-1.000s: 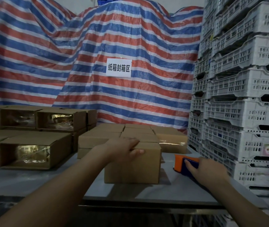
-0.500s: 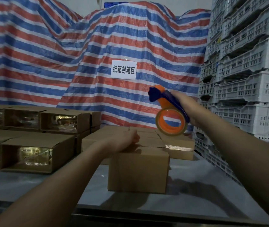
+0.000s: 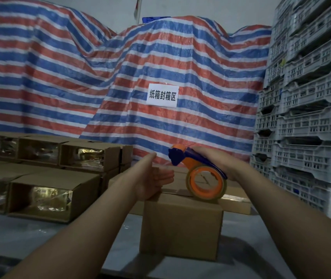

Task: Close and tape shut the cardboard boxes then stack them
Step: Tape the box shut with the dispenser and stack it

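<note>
A small closed cardboard box [image 3: 180, 226] stands near the front of the grey table [image 3: 39, 236]. My left hand [image 3: 153, 179] lies flat on the left part of its top, thumb raised and fingers straight. My right hand [image 3: 219, 162] grips an orange and blue tape dispenser [image 3: 201, 176], whose roll rests on the box's top at the right side. Behind it lie more closed boxes [image 3: 237, 200], partly hidden.
Stacked cardboard boxes [image 3: 64, 194] with shiny taped ends fill the table's left side. White plastic crates [image 3: 305, 117] tower at the right. A striped tarpaulin [image 3: 80, 77] with a paper sign [image 3: 162, 95] hangs behind.
My right hand picked the tape dispenser up off the table, raised it, then brought it down onto the box's top. My left hand opened flat on the box.
</note>
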